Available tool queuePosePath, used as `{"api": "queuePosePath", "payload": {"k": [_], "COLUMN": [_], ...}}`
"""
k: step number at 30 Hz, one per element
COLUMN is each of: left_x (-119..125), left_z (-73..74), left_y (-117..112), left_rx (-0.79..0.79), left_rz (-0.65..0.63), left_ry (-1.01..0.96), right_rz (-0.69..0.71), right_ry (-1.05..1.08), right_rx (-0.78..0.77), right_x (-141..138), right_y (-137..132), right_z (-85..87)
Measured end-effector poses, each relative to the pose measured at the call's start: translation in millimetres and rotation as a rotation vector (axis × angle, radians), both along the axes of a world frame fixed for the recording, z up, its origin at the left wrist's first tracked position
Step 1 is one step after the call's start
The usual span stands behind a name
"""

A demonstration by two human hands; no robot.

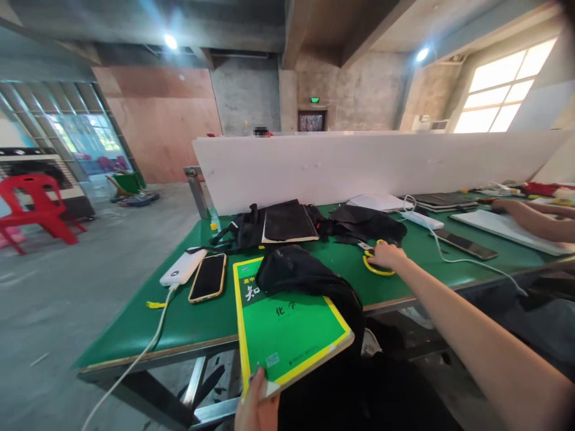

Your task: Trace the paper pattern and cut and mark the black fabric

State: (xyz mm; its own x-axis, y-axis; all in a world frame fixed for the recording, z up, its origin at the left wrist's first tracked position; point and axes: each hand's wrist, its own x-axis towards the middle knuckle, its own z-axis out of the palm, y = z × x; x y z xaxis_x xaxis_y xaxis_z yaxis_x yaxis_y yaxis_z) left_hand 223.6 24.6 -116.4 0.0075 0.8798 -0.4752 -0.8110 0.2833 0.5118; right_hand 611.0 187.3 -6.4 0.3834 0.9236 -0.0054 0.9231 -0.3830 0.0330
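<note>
My left hand (257, 407) grips the near corner of a green and yellow book (287, 335) that lies half over the front edge of the green table (179, 326). A piece of black cloth (305, 275) is draped across the book and hangs down over the table's edge. My right hand (386, 256) reaches out over the table and rests closed on yellow-handled scissors (375, 266). More black cloth pieces (363, 224) and a flat black panel (287, 222) lie behind.
A phone in a yellow case (208, 277) and a white power bank (183, 267) with a cable lie left of the book. A white board (368, 164) stands along the table's back. Another person's arm (534, 218) rests at the right. A red chair (38, 206) stands far left.
</note>
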Motion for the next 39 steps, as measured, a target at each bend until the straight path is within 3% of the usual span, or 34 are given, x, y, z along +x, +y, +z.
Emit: {"api": "queuePosePath", "payload": {"k": [4,7,10,12,14,17,21,26,29,32,33,35,37,39], "left_x": [0,-1,-2,-3,-3,-4,-6,-8,-7,-9,-11,-18,-27,-35], "left_z": [-1.5,-2.6,-1.4,1.3,4.3,7.2,7.7,9.2,10.8,7.6,4.1,-7.7,-24.0,-39.9], "left_y": [1,0,-1,-2,-3,-5,-7,-9,-11,-12,-11,-9,-4,4], "left_rx": [0.01,-0.01,-0.028,-0.006,0.022,0.033,0.042,0.071,0.106,0.116,0.114,0.111,0.095,0.085], "left_rz": [0.015,0.023,0.008,-0.014,-0.034,-0.05,-0.06,-0.087,-0.126,-0.104,-0.101,-0.078,-0.008,0.042], "left_ry": [0.017,0.003,-0.025,-0.034,-0.031,-0.035,-0.054,-0.075,-0.093,-0.1,-0.109,-0.096,0.08,0.365], "right_rz": [0.006,0.111,0.382,0.704,0.773,0.569,0.261,-0.051,0.032,0.223,0.254,0.258,0.21,0.154], "right_ry": [-0.008,-0.012,0.055,0.21,0.229,0.188,0.128,0.009,0.051,0.321,0.449,0.711,0.963,1.228], "right_rx": [0.067,0.179,0.232,0.207,0.144,0.097,0.079,0.128,0.308,0.468,0.405,0.131,-0.079,-0.19], "right_x": [10,-17,-69,-102,-122,-116,-72,-43,-56,-85,-96,-116,-131,-142], "right_y": [-1,-9,-28,-42,-48,-39,-18,-29,-54,-88,-100,-120,-133,-139], "right_z": [14.4,20.5,17.1,12.3,9.4,10.1,10.6,5.1,5.6,2.3,-1.1,-10.6,-21.1,-29.1]}}
